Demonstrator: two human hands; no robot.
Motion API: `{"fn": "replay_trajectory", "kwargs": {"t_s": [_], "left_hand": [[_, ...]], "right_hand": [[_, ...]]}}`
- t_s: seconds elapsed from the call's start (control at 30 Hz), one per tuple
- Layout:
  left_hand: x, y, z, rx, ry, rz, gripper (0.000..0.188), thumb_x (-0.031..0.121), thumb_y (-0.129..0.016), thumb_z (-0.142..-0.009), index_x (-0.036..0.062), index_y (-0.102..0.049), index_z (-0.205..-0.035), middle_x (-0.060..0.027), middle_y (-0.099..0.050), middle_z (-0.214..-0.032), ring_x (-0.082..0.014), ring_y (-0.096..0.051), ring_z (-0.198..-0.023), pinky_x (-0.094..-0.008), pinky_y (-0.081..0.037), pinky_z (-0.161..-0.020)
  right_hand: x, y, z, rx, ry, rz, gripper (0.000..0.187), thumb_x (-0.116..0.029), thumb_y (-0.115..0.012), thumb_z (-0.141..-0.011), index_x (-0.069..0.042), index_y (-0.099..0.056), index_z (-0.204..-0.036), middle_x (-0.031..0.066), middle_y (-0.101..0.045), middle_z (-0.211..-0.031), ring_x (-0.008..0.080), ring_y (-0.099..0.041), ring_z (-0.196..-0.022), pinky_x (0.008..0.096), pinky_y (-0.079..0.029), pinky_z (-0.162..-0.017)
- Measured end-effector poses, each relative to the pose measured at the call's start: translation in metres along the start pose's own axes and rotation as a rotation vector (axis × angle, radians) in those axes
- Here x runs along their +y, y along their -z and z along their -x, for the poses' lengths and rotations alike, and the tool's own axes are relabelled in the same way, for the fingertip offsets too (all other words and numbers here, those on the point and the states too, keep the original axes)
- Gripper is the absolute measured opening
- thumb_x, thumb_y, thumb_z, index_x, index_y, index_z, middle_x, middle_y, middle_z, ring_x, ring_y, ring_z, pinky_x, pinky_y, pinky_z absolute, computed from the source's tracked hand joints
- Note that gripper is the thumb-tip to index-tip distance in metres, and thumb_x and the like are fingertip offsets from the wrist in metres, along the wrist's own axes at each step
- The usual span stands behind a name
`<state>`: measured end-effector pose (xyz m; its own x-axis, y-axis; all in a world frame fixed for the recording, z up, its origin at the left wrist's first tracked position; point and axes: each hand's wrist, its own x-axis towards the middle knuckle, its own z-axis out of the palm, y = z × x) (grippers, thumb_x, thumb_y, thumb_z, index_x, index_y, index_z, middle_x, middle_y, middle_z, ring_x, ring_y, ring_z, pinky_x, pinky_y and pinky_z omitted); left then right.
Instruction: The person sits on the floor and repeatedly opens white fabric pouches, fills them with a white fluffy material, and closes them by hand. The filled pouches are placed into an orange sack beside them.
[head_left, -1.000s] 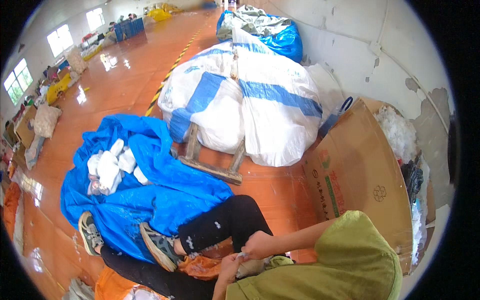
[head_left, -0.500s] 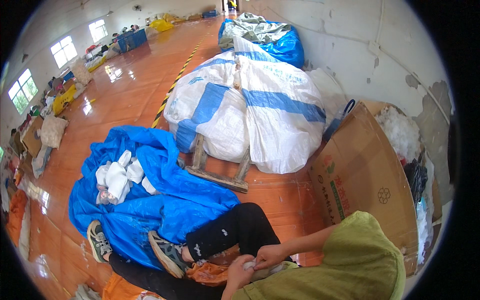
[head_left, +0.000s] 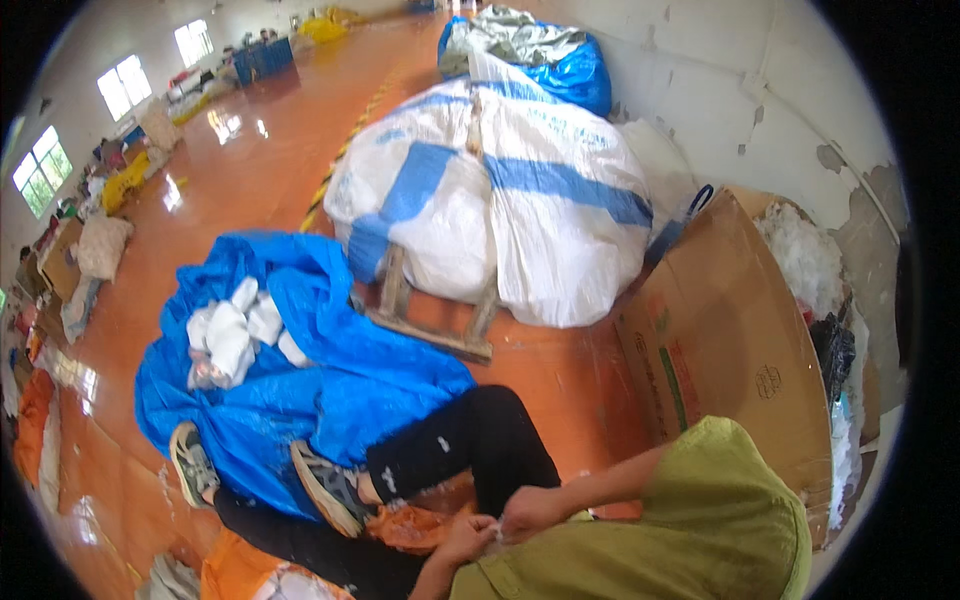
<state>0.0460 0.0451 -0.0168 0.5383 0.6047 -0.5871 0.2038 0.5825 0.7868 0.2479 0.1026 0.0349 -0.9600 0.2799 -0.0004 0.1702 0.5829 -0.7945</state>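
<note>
Low in the picture, my left hand [head_left: 463,540] and my right hand [head_left: 530,511] meet in front of my green top. The fingers of both are closed in a pinch on a small white piece [head_left: 497,533]; its kind is too blurred to make out. Beside my left hand, an orange bag [head_left: 415,527] lies between my legs. Past my shoes spreads an opened blue plastic sack [head_left: 350,400], with several white cloth pieces [head_left: 232,340] bunched inside it.
Large white woven sacks with blue stripes [head_left: 570,240] stand ahead, behind a wooden frame [head_left: 430,338]. At the right, a cardboard box [head_left: 720,320] leans near white fluff [head_left: 800,255]. Orange and white cloth [head_left: 245,570] lies at lower left. Bundles line the left wall.
My left hand has drawn slightly left and its fingers now pinch more tightly. The rounded white thing it cupped shows less. The whole view has tilted a little downward.
</note>
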Motion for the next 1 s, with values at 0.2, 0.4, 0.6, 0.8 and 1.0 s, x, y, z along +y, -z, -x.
{"fn": "replay_trajectory", "kwargs": {"t_s": [0.2,0.4,0.6,0.8,1.0], "left_hand": [[0.009,-0.008,-0.003,0.226,-0.108,0.091,0.004,0.007,-0.058,-0.081,0.0058,-0.058,-0.085,0.0021,-0.055,-0.075,-0.0078,-0.049,-0.069,-0.026,-0.043,-0.062],[0.024,-0.01,0.003,0.557,-0.144,-0.233,0.029,0.008,-0.062,-0.073,0.0023,-0.05,-0.098,-0.0086,-0.054,-0.092,-0.0173,-0.053,-0.086,-0.0302,-0.044,-0.079],[0.022,-0.006,0.008,0.675,0.01,-0.255,0.032,0.013,-0.065,-0.071,-0.0021,-0.052,-0.096,-0.0176,-0.057,-0.096,-0.03,-0.057,-0.088,-0.0375,-0.046,-0.079],[0.005,0.002,0.007,0.511,-0.064,0.161,0.027,0.002,-0.055,-0.075,-0.0045,-0.06,-0.101,-0.0084,-0.065,-0.089,-0.0157,-0.062,-0.076,-0.0285,-0.048,-0.068],[0.017,-0.019,0.03,0.343,-0.065,0.707,0.035,-0.003,-0.051,-0.07,-0.0061,-0.06,-0.105,-0.0075,-0.065,-0.094,-0.0134,-0.063,-0.079,-0.0247,-0.049,-0.074]], "right_hand": [[0.001,0.003,0.002,0.27,-0.32,-0.146,0.024,-0.026,-0.062,-0.081,-0.007,-0.064,-0.065,0.0162,-0.058,-0.063,0.0281,-0.057,-0.052,0.0383,-0.045,-0.051],[0.01,0.002,-0.022,0.495,-0.68,-0.567,0.037,-0.02,-0.056,-0.086,0.003,-0.049,-0.058,0.0077,-0.034,-0.049,0.0069,-0.034,-0.046,0.0305,-0.03,-0.042],[-0.005,-0.006,-0.036,0.521,-0.573,-0.445,0.037,-0.022,-0.057,-0.085,0.002,-0.052,-0.058,0.0126,-0.042,-0.049,0.0167,-0.039,-0.043,0.0353,-0.032,-0.044],[-0.019,0.005,-0.035,0.423,-0.444,-0.337,0.032,-0.021,-0.057,-0.086,0.0,-0.056,-0.062,0.016,-0.048,-0.055,0.0288,-0.044,-0.045,0.0373,-0.035,-0.047],[0.003,-0.002,0.002,0.468,-0.186,-0.214,0.036,-0.019,-0.059,-0.088,-0.004,-0.054,-0.056,0.0102,-0.045,-0.052,0.0248,-0.045,-0.047,0.0356,-0.033,-0.046]]}}
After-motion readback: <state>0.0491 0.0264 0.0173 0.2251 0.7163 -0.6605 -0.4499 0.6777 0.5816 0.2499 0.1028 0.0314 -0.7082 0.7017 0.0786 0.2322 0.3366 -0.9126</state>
